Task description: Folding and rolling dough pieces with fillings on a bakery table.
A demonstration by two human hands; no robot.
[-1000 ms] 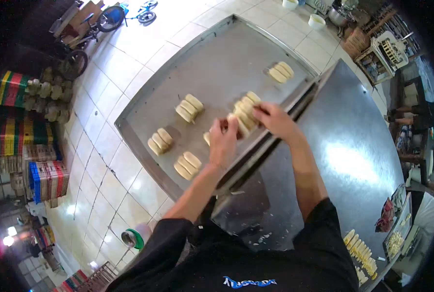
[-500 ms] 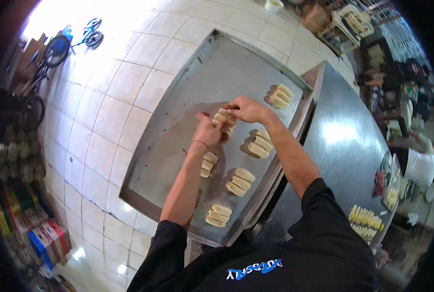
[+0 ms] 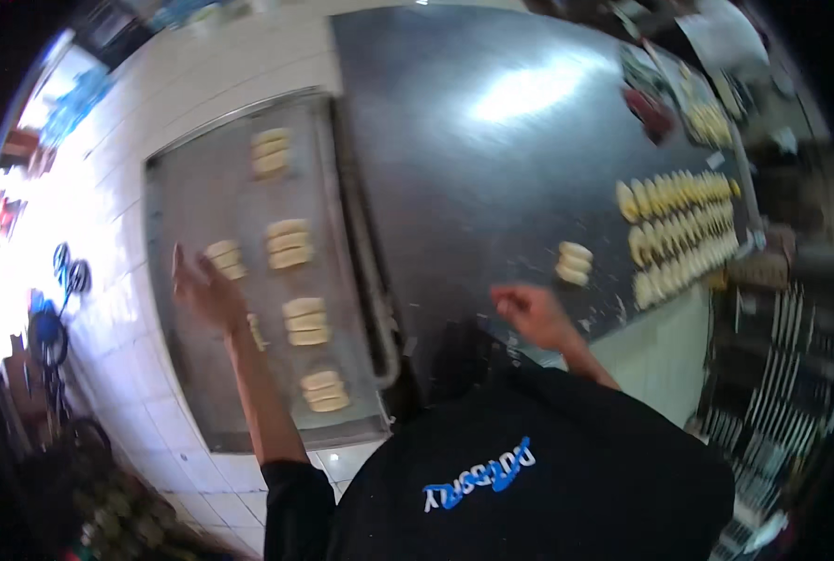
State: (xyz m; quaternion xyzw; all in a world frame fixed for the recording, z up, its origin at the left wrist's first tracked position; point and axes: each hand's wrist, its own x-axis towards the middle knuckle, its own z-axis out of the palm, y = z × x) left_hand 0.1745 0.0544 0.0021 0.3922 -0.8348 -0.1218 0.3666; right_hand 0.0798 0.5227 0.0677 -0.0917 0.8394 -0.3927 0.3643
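Observation:
My left hand [image 3: 206, 294], its fingers apart and holding nothing, hovers over the metal baking tray [image 3: 230, 122], beside a bundle of pale dough rolls [image 3: 226, 259]. Several similar bundles [image 3: 290, 243] sit on that tray. My right hand [image 3: 534, 313], blurred by motion, is over the steel table [image 3: 445, 187] with its fingers curled together; I cannot make out anything in them. Just above and right of it is another small dough bundle [image 3: 574, 264]. Farther right, several rows of shaped dough pieces [image 3: 681, 234] line the table’s edge.
At the table’s upper right are a dark red cloth [image 3: 649, 114] and a board with pale pieces [image 3: 707, 122]; beyond it is a person in white [image 3: 725, 37]. Bicycles [image 3: 47, 332] stand on the tiled floor at left. Slatted racks [image 3: 772, 355] are at far right.
The view has swung rightward, bringing the steel table to the middle. My hands have parted: the right left the tray’s dough for the table, and the left released the bundle.

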